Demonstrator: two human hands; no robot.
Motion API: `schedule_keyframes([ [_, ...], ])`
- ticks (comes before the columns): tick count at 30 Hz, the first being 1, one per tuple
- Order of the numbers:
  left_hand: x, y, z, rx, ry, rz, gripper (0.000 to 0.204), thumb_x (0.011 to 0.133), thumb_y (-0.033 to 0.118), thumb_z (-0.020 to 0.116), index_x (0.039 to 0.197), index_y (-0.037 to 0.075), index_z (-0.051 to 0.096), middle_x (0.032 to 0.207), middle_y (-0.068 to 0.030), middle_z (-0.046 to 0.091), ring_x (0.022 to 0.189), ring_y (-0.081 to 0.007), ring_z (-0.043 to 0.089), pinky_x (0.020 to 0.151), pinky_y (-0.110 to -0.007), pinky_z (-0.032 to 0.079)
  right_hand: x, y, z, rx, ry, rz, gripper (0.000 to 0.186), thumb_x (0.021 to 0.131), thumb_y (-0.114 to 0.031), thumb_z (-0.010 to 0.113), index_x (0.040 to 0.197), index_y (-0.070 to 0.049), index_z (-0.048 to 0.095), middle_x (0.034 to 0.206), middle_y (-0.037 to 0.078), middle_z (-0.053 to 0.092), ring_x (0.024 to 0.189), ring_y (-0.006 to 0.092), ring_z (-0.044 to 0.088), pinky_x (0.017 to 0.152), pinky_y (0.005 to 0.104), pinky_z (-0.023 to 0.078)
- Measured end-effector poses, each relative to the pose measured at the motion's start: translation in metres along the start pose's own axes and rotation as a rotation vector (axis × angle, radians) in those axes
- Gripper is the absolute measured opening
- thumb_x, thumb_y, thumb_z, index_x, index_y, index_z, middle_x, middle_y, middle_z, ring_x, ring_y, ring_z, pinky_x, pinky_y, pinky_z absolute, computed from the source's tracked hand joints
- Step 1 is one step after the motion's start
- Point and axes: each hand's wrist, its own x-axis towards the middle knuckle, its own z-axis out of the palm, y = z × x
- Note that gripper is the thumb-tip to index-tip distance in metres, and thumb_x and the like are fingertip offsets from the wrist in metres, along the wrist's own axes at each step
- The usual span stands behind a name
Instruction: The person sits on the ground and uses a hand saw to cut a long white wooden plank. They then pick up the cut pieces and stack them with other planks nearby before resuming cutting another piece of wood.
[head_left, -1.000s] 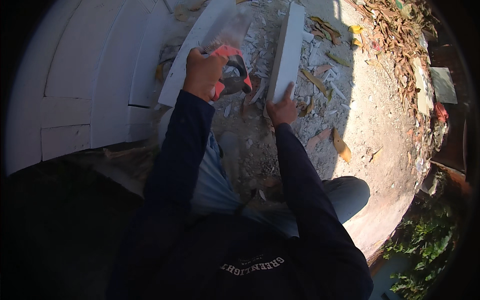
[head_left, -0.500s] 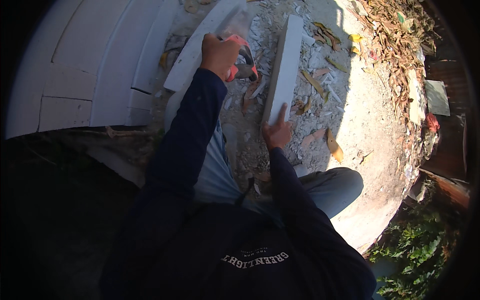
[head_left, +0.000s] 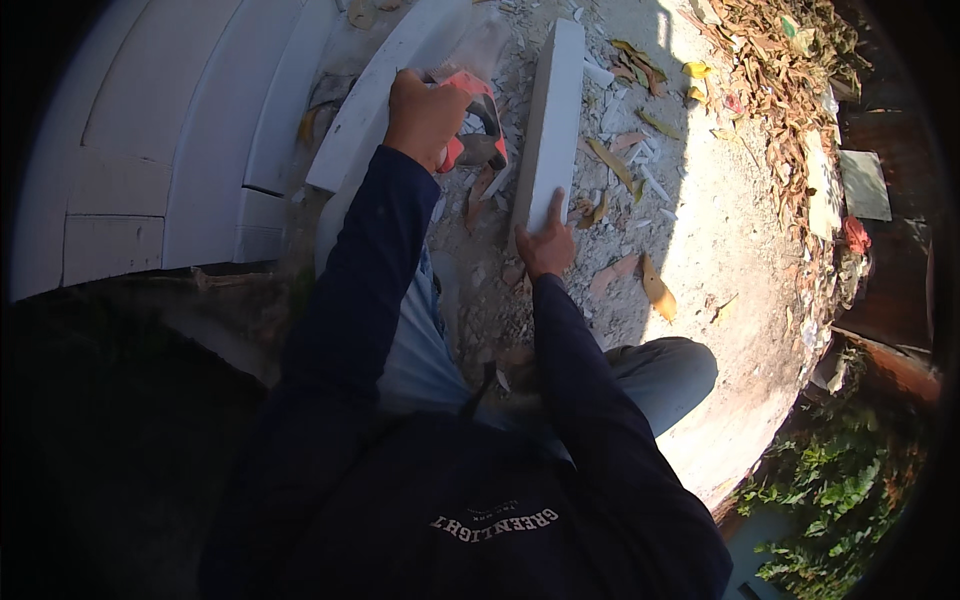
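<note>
We start with the ground (head_left: 740, 350), part shaded and part sunlit, and the wall of pale blocks (head_left: 200, 130) along our left. The dark shirt (head_left: 470, 460) fills the lower middle.

Two long white pieces lie ahead on the ground: the left block (head_left: 360, 120), near the wall, and the right block (head_left: 550, 130), slanting away from us. The red-and-black saw (head_left: 468, 82) is between them, its blade (head_left: 485, 45) blurred (so we cannot tell whether its teeth touch the left block).

Our left hand (head_left: 425, 115) is wrapped round the saw's handle; our right hand (head_left: 547, 247) pinches the near end of the right block, thumb at its side and one finger stretched along it. We judge the step to be sawing; the next move would call for a firm hold on the right block and an even stroke.

White chips (head_left: 655, 185) and dry leaves (head_left: 658, 288) litter the dirt. Smallest, white lettering (head_left: 495, 531) arches upside down across the shirt, with a fainter line too small to read; we make out no label on the saw or blocks.
</note>
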Motion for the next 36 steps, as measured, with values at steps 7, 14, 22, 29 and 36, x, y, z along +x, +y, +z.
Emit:
schedule_keyframes([
  [7, -0.002, 0.002, -0.003, 0.004, -0.022, -0.018, 0.034, 0.077, 0.002, 0.069, 0.106, -0.013, 0.059, 0.080, -0.0106, 0.063, 0.059, -0.0149, 0.056, 0.053, -0.031, 0.044, 0.054, 0.003, -0.004, -0.008, 0.042, -0.128, 0.097, 0.075, -0.041, 0.074, 0.159, -0.024, 0.028, 0.103, 0.032, 0.067, 0.088, 0.0458, 0.069, 0.078, 0.0502, 0.056],
  [14, 0.010, -0.006, -0.006, 0.015, -0.009, -0.003, 0.015, 0.077, 0.002, 0.068, 0.085, -0.010, 0.064, 0.074, -0.0104, 0.061, 0.057, -0.0162, 0.054, 0.052, -0.035, 0.043, -0.042, 0.003, -0.002, -0.074, -0.026, 0.032, 0.098, 0.076, -0.037, 0.076, 0.159, -0.031, 0.026, 0.103, 0.029, 0.060, 0.084, 0.0449, 0.068, 0.075, 0.0526, 0.055],
  [22, 0.002, -0.001, 0.002, 0.027, -0.064, -0.092, 0.012, 0.080, 0.003, 0.068, 0.078, -0.008, 0.062, 0.073, -0.0105, 0.060, 0.059, -0.0162, 0.054, 0.052, -0.034, 0.042, -0.132, -0.003, -0.020, -0.059, -0.170, 0.152, 0.099, 0.079, -0.043, 0.074, 0.160, -0.035, 0.019, 0.107, 0.034, 0.059, 0.087, 0.0484, 0.068, 0.078, 0.0536, 0.054],
  [29, -0.008, -0.012, 0.016, -0.183, -0.162, -0.131, 0.011, 0.085, 0.003, 0.067, 0.084, -0.006, 0.061, 0.071, -0.0061, 0.055, 0.057, -0.0136, 0.048, 0.054, -0.030, 0.040, -0.131, -0.002, -0.022, 0.019, -0.104, 0.120, 0.097, 0.080, -0.049, 0.073, 0.160, -0.033, 0.022, 0.109, 0.035, 0.059, 0.090, 0.0494, 0.067, 0.080, 0.0531, 0.054],
  [36, -0.056, -0.070, 0.028, -0.518, -0.270, -0.369, 0.010, 0.088, 0.006, 0.067, 0.083, -0.001, 0.062, 0.070, -0.0057, 0.058, 0.058, -0.0142, 0.053, 0.056, -0.029, 0.043, -0.107, 0.035, 0.014, 0.218, 0.169, 0.033, 0.102, 0.080, -0.057, 0.074, 0.161, -0.024, 0.021, 0.121, 0.031, 0.060, 0.110, 0.0466, 0.063, 0.091, 0.0504, 0.051],
])
